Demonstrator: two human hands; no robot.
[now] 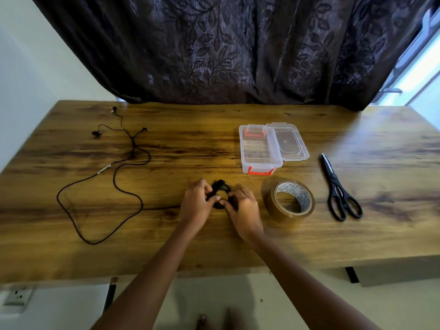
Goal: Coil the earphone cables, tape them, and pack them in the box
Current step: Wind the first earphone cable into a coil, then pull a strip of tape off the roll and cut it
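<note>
Pinching the cable coil (222,187) from either side, left grip (196,202), right grip (242,208); tail (164,207) trailing left

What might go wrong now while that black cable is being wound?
The left hand and right hand hold the coil, and the tape lies untouched, so the coil may spring open when one hand lets go. The loose cable crosses itself and may knot as it is drawn in.

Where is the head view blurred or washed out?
Head view: the window is blown out white; the tape roll and right hand look slightly smeared; the table edges bow from the wide lens; the coiled cable shows only as a dark mass.
</note>
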